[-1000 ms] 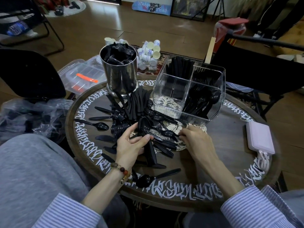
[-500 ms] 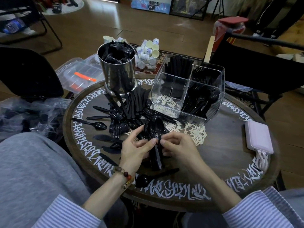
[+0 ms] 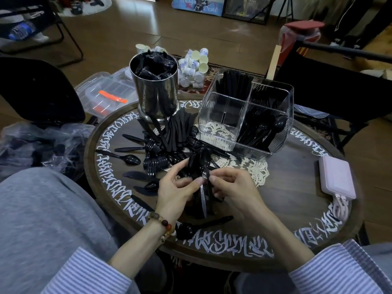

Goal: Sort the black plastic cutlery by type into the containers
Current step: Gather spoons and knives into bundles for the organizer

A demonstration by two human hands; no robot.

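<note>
Centrally, left hand [image 3: 176, 193] grip curled round a stack of black spoons [image 3: 200, 166], right hand [image 3: 233, 187] grip pinching the stack's handles, divided clear container [image 3: 273, 148] beyond, tabletop [image 3: 297, 209] below.

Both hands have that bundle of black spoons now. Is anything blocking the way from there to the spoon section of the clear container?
Nothing visible blocks it. The stacked black plastic spoons, gripped by the left hand and right hand, sit near the clear divided container. Only low loose black cutlery lies between; its open top must be reached by lifting over its wall.
</note>
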